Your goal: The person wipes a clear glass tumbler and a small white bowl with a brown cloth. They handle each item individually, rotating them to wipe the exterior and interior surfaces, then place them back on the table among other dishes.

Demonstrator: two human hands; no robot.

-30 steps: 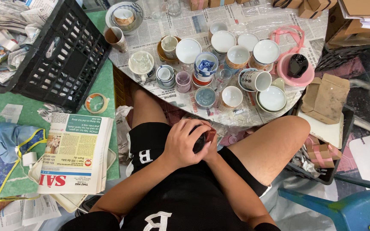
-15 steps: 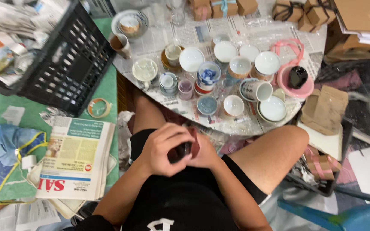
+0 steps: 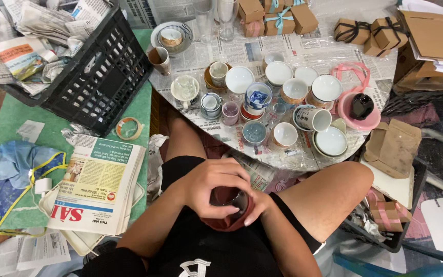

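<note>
Left of the table: a black plastic crate [image 3: 85, 66] stuffed with crumpled newspaper, a roll of tape [image 3: 128, 128] and a folded stack of newspapers [image 3: 98, 187] lie on a green mat.
Left hand [image 3: 212, 183]: grip curled over a small dark glass cup [image 3: 234, 199] held in the lap, below the table's near edge.
Right hand [image 3: 256, 204]: grip cupped under the same cup through a dark red cloth [image 3: 226, 221].
Table [image 3: 262, 48]: newspaper-covered and crowded with cups and bowls, roughly eighteen in all, plus two tall clear glasses [image 3: 216, 18] at the far edge.
Right edge: a pink bowl [image 3: 356, 119] holds one black pot.
Far edge: about six ribboned kraft gift boxes [image 3: 278, 15].
Risk: the cup could slip from the cloth and drop to the floor if either grip loosens; a knee nudging the table could rattle the tightly packed cups together.
</note>
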